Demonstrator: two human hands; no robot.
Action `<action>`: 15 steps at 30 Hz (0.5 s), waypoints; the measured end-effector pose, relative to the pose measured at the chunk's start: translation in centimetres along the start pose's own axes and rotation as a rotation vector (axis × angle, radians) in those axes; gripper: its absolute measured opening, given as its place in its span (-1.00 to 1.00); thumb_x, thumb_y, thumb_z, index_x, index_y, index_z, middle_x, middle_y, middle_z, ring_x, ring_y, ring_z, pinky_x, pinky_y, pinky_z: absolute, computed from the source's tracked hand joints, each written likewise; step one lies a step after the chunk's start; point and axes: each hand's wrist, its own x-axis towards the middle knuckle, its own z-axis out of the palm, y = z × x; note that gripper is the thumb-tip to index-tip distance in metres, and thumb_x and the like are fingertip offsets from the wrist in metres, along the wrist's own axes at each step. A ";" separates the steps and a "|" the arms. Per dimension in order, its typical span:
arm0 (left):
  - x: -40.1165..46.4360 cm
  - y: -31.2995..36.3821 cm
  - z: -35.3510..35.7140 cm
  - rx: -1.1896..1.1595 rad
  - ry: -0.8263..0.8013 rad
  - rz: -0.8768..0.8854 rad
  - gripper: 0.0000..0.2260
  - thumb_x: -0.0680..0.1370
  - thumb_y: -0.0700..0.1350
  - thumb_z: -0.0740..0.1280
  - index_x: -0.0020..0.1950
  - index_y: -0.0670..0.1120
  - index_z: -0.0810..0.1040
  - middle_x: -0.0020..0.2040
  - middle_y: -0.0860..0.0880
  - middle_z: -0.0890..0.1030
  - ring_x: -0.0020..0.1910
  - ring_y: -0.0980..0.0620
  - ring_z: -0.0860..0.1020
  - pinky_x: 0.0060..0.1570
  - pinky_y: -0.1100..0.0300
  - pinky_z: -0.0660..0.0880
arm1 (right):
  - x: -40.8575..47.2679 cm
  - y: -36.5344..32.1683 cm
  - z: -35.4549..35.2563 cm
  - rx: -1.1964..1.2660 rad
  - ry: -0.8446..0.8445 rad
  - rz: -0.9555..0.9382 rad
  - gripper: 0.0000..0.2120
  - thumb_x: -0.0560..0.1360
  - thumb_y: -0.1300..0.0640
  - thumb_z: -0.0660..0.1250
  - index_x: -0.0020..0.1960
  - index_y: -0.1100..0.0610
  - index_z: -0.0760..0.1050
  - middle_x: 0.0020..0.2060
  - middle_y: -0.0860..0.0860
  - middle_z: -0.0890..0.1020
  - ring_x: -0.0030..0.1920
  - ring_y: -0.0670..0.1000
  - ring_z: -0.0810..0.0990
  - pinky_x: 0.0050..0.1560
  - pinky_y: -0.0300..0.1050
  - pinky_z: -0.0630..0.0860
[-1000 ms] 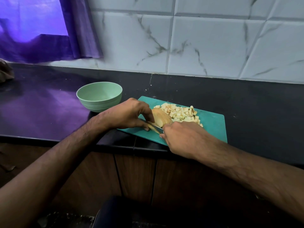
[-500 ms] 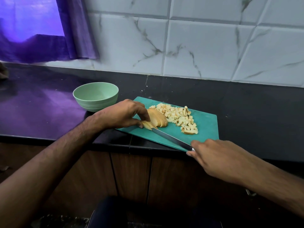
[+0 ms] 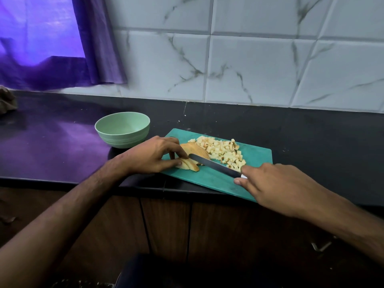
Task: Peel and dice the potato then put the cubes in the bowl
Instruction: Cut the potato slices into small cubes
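Your right hand [image 3: 278, 188], gripping the knife [image 3: 216, 166], has slid back in, blade again across the potato [image 3: 194, 154] your left hand [image 3: 153, 155] pinches; another slicing stroke. Cubes [image 3: 223, 151] wait beyond the blade; bowl [image 3: 122, 129], beyond your left hand, holds none.

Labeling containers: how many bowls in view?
1. The bowl sits on the counter, left of the board, behind the left hand. No cubes in it.
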 end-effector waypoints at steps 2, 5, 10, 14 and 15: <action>-0.2 -0.3 0.2 -0.034 -0.001 -0.016 -0.76 0.56 -0.07 0.48 0.22 0.05 0.67 0.04 0.13 0.57 -0.02 0.21 0.57 -0.02 0.47 0.38 | 0.3 0.1 -0.1 0.001 0.019 0.009 -0.69 0.68 -0.26 -0.10 0.05 -0.09 0.28 -0.25 -0.09 0.45 -0.27 -0.12 0.47 -0.19 -0.14 0.51; -0.2 -0.6 -0.1 -0.075 -0.024 -0.034 -0.70 0.53 -0.16 0.51 0.25 0.03 0.67 0.10 0.07 0.58 -0.04 0.18 0.57 -0.07 0.49 0.37 | 0.9 0.0 0.2 0.018 0.005 0.004 -0.68 0.68 -0.26 -0.09 0.07 -0.08 0.29 -0.24 -0.10 0.45 -0.25 -0.12 0.47 -0.20 -0.15 0.50; -0.3 -1.3 -1.8 -0.066 0.011 -0.052 -0.59 0.48 -0.21 0.55 0.31 -0.01 0.63 0.06 0.10 0.64 -0.08 0.14 0.60 -0.09 0.48 0.40 | 1.2 0.4 0.7 0.061 -0.011 0.001 -0.68 0.68 -0.26 -0.08 0.10 -0.10 0.31 -0.24 -0.11 0.44 -0.25 -0.14 0.46 -0.22 -0.17 0.44; 0.3 -1.2 -2.9 -0.099 0.277 -0.142 -0.70 0.47 -0.23 0.55 0.14 0.06 0.68 -0.10 0.13 0.69 -0.10 0.21 0.61 -0.13 0.47 0.40 | 0.7 1.2 0.8 0.075 -0.045 0.031 -0.69 0.68 -0.25 -0.08 0.09 -0.10 0.31 -0.24 -0.10 0.45 -0.28 -0.14 0.45 -0.24 -0.21 0.42; 1.0 -0.9 -2.8 -0.095 0.346 -0.141 -0.74 0.47 -0.23 0.55 0.10 0.05 0.70 -0.10 0.13 0.69 -0.09 0.23 0.60 -0.12 0.47 0.39 | 0.7 1.2 1.0 0.081 -0.053 0.031 -0.68 0.68 -0.25 -0.07 0.10 -0.09 0.33 -0.25 -0.10 0.45 -0.28 -0.15 0.45 -0.25 -0.22 0.41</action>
